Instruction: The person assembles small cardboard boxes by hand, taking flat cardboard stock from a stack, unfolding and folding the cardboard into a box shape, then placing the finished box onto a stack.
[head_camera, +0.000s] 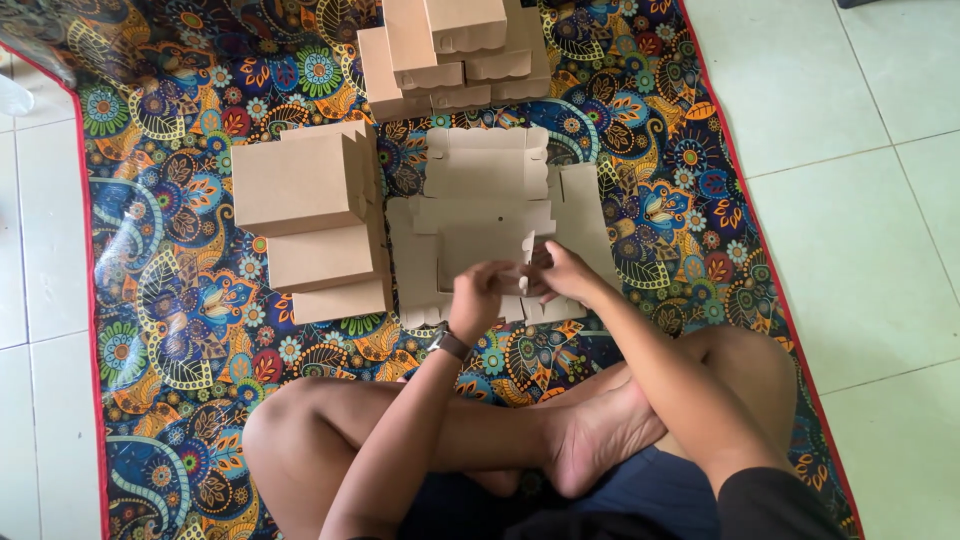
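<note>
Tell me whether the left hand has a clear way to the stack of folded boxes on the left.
Probably yes: the left hand is on the flat cardboard blank, and nothing stands between it and the stack of folded boxes.

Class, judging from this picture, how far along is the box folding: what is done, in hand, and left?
Done: folded brown cardboard boxes stacked at left and at top. In hand: left hand and right hand fold a flap of a flat brown cardboard blank. Left: more blanks seem to lie beneath it.
</note>
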